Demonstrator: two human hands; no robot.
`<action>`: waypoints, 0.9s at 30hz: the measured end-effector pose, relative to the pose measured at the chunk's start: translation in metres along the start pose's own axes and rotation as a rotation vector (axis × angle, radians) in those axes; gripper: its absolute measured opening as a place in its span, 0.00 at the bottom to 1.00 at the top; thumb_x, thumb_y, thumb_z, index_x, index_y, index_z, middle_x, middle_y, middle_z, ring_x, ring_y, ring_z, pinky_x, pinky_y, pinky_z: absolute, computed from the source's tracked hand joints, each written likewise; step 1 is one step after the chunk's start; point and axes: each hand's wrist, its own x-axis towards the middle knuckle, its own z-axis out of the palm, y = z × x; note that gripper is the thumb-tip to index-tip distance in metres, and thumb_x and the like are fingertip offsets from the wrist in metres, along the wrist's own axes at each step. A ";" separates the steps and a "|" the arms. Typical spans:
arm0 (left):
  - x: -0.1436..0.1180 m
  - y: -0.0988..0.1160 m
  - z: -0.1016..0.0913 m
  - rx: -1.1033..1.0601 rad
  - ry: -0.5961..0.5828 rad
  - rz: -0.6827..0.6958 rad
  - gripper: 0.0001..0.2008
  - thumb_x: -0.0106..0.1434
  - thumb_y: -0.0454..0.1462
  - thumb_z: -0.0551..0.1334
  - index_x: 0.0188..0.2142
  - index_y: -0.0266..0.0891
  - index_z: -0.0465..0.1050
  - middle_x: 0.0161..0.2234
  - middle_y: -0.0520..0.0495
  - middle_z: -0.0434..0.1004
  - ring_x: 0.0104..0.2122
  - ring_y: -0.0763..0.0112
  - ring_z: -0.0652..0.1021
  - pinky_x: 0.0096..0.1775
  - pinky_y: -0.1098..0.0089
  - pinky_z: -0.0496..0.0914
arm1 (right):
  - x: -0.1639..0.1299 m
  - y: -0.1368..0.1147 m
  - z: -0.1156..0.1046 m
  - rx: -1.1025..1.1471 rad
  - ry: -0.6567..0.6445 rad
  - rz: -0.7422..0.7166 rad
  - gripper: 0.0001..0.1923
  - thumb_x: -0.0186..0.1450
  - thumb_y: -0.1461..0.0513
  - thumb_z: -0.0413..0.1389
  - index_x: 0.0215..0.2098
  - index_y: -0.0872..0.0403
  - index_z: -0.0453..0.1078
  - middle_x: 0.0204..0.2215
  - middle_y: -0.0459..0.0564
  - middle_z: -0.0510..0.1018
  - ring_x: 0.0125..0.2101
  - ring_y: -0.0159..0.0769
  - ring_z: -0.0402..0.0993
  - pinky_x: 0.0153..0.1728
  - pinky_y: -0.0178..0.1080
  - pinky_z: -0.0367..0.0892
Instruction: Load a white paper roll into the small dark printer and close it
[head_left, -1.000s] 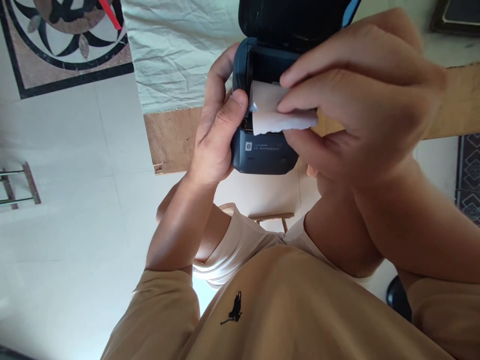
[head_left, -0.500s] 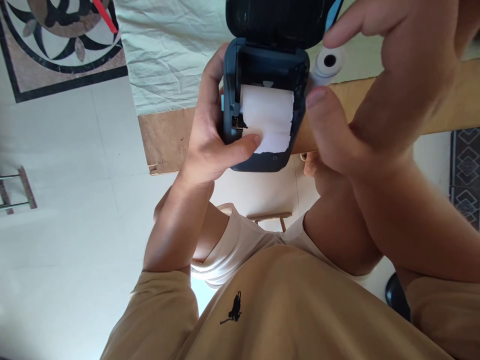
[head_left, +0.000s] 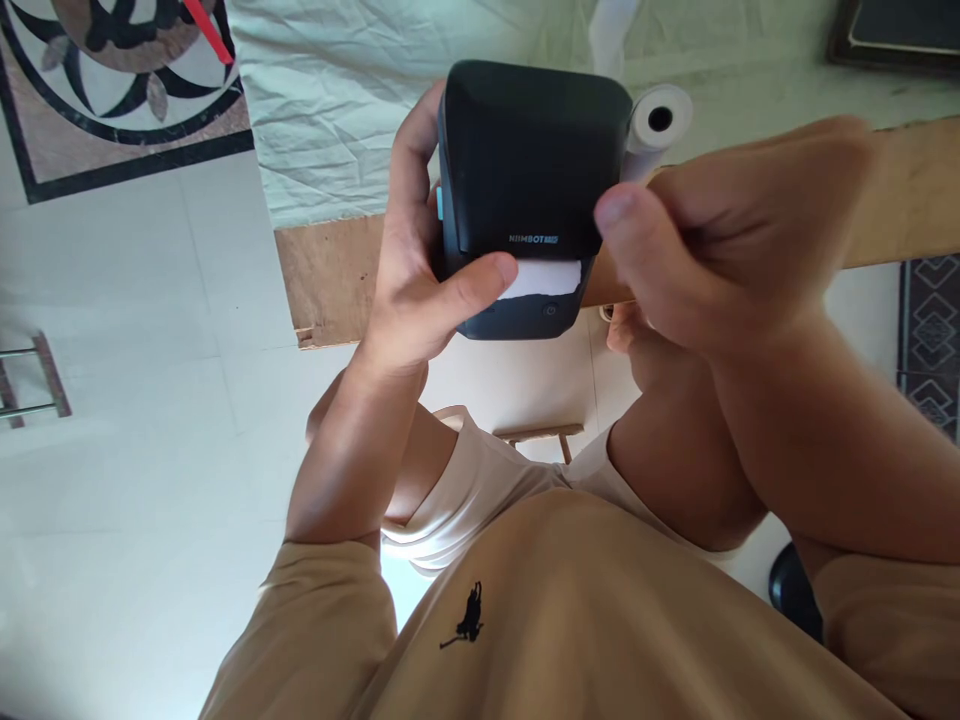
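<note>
My left hand (head_left: 420, 290) grips a small dark label printer (head_left: 532, 150) from its left side, thumb pressed on the white paper strip (head_left: 544, 280) that sticks out under the lid. The printer's lid is down. My right hand (head_left: 720, 230) hovers just right of the printer with curled fingers and its thumb near the printer's right edge; it holds nothing that I can see. A spare white paper roll (head_left: 656, 118) lies on the table just behind the printer.
A wooden table edge (head_left: 337, 270) runs under the printer, covered further back by a crumpled white sheet (head_left: 337, 90). A dark framed object (head_left: 892, 30) sits at the far right. The tiled floor has a patterned inlay (head_left: 112, 80) and a rug (head_left: 930, 340).
The printer's lid, open before with the paper roll showing, is now down over the paper. My right hand let go of the paper end, then dropped lower beside the printer.
</note>
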 end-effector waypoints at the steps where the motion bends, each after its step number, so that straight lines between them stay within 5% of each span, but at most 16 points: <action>1: -0.002 0.007 0.002 -0.002 -0.038 -0.061 0.30 0.46 0.50 0.74 0.49 0.58 0.70 0.50 0.54 0.74 0.52 0.59 0.76 0.55 0.61 0.71 | -0.001 0.001 0.003 0.031 -0.057 0.034 0.31 0.68 0.47 0.44 0.11 0.53 0.59 0.11 0.44 0.54 0.17 0.25 0.53 0.24 0.36 0.46; 5: -0.012 0.025 0.012 -0.004 -0.008 -0.103 0.23 0.51 0.47 0.72 0.45 0.48 0.72 0.45 0.49 0.74 0.47 0.62 0.75 0.49 0.64 0.71 | 0.004 0.002 0.010 0.225 -0.196 0.229 0.34 0.63 0.42 0.52 0.10 0.55 0.63 0.09 0.44 0.60 0.13 0.22 0.55 0.19 0.34 0.43; 10: -0.008 -0.001 0.008 -0.226 0.012 0.019 0.15 0.60 0.44 0.64 0.45 0.45 0.72 0.36 0.49 0.74 0.33 0.67 0.75 0.32 0.66 0.70 | 0.005 0.001 0.011 0.455 -0.245 0.348 0.32 0.59 0.43 0.59 0.09 0.56 0.63 0.08 0.44 0.65 0.12 0.23 0.61 0.17 0.31 0.52; 15: -0.001 -0.015 -0.002 -0.184 -0.059 0.044 0.24 0.48 0.49 0.71 0.44 0.45 0.75 0.34 0.47 0.78 0.32 0.63 0.76 0.29 0.64 0.73 | 0.008 -0.002 0.012 0.440 -0.249 0.370 0.33 0.56 0.42 0.61 0.07 0.56 0.60 0.07 0.44 0.64 0.10 0.23 0.59 0.15 0.33 0.52; 18: -0.003 -0.001 0.001 -0.197 -0.036 0.008 0.13 0.59 0.43 0.63 0.44 0.47 0.73 0.35 0.49 0.76 0.31 0.65 0.76 0.29 0.65 0.71 | 0.010 -0.003 0.013 0.434 -0.273 0.377 0.33 0.56 0.41 0.60 0.09 0.56 0.60 0.08 0.45 0.65 0.11 0.23 0.60 0.16 0.33 0.52; 22: -0.002 0.009 0.002 -0.151 -0.011 -0.055 0.10 0.56 0.41 0.66 0.40 0.49 0.74 0.33 0.52 0.76 0.31 0.65 0.76 0.29 0.66 0.71 | 0.010 0.000 0.014 0.492 -0.258 0.327 0.32 0.57 0.42 0.60 0.10 0.57 0.61 0.09 0.44 0.65 0.12 0.22 0.60 0.16 0.34 0.51; 24: 0.000 0.004 0.002 -0.132 -0.058 -0.014 0.15 0.54 0.44 0.68 0.42 0.47 0.74 0.35 0.51 0.77 0.33 0.64 0.77 0.31 0.66 0.72 | 0.009 0.003 0.015 0.496 -0.249 0.292 0.32 0.58 0.42 0.59 0.10 0.56 0.61 0.10 0.44 0.65 0.14 0.22 0.60 0.18 0.34 0.51; 27: -0.005 -0.005 0.009 -0.121 0.106 -0.045 0.26 0.57 0.55 0.64 0.50 0.46 0.70 0.39 0.48 0.77 0.46 0.57 0.78 0.42 0.64 0.72 | 0.005 0.008 0.014 0.445 -0.248 0.202 0.32 0.62 0.42 0.55 0.12 0.56 0.61 0.11 0.44 0.64 0.16 0.22 0.59 0.21 0.35 0.48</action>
